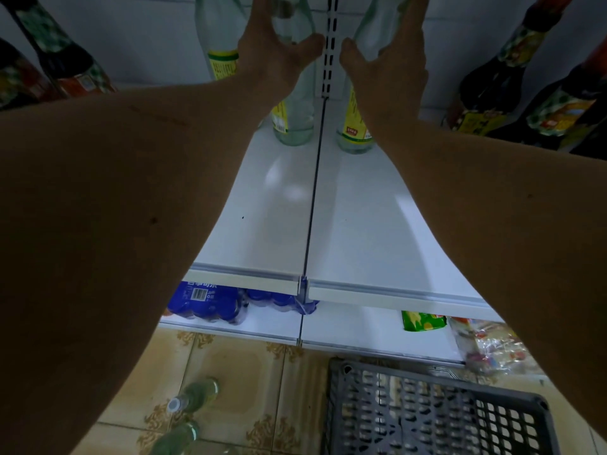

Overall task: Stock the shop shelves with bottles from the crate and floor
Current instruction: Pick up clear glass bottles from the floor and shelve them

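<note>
Two clear glass bottles with yellow labels stand upright at the back of the white shelf (279, 208), one on each side of its centre seam. My left hand (279, 50) curls round the upper part of the left bottle (294, 124). My right hand (391, 50) curls round the upper part of the right bottle (353, 134). Both bottle bases rest on the shelf. A third clear bottle (218, 41) stands further left. Two more clear bottles (193, 395) (175, 438) lie on the tiled floor beside the dark plastic crate (427, 412).
Dark bottles with patterned labels stand at the shelf's far left (56, 60) and far right (492, 93). The lower shelf holds a blue pack of cans (210, 300), a green packet (423, 320) and bagged snacks (492, 349). A slotted upright (330, 44) rises between my hands.
</note>
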A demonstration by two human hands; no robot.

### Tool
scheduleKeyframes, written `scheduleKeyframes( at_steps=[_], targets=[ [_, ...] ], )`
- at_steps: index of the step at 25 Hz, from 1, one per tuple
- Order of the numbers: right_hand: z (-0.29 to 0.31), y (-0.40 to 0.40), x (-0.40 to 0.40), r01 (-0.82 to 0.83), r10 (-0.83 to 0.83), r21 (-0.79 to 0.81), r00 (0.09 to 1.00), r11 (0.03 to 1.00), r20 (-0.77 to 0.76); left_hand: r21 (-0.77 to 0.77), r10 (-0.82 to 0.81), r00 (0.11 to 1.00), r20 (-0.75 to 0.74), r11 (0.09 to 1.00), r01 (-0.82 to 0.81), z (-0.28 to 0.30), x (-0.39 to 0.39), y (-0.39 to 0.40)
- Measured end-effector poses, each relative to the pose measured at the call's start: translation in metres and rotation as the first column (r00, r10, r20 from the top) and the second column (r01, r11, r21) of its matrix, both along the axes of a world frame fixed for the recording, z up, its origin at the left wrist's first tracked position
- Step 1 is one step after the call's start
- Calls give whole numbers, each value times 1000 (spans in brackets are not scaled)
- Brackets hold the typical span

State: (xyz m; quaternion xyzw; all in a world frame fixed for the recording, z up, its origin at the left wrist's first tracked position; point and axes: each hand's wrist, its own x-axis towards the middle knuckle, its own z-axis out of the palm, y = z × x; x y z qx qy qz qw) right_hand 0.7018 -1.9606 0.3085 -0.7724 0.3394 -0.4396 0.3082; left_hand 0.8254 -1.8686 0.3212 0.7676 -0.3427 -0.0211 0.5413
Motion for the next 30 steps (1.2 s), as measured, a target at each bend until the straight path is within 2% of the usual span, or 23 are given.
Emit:
scheduleKeyframes(
  at_steps=[7,12,14,16,18,20,22,24,27,28,30],
  targets=[
    [0,-9,4,24,-24,5,999,1000,-46,16,27,999,38,999,-28,-1,3,-14],
    [3,-6,1,20,-19,7,997,1000,-71,9,3,1000,5,1000,-3,-1,4,-14],
    [4,-4,2,0,2,25,997,1000,-73,55,-8,999,-44,998,11,-10,6,-9],
    [-4,-8,-3,-81,88,116,995,990,-49,129,-50,986,-162,989,71,-23,4,0],
    [-25,-6,-17,-151,170,282,984,947,-44,224,-56,968,-243,968,112,-27,5,12],
    [-48,8,-42,-54,148,448,973,892,-177,271,-43,967,-252,956,113,-26,4,24],
    [-65,29,-64,17,114,491,965,871,-235,255,-67,973,-220,959,123,-22,-7,38],
    [-65,55,-76,25,50,436,986,900,-160,225,-85,981,-177,966,124,-22,-26,53],
    [-56,97,-75,27,-32,269,999,963,13,37,-86,987,-134,995,92,-32,-59,95],
    [-51,113,-73,-14,1,232,998,973,57,-8,-91,990,-106,996,91,-38,-67,113],
    [-46,150,-74,-119,101,178,989,977,111,26,-77,993,-86,996,80,-53,-86,155]
  ],
)
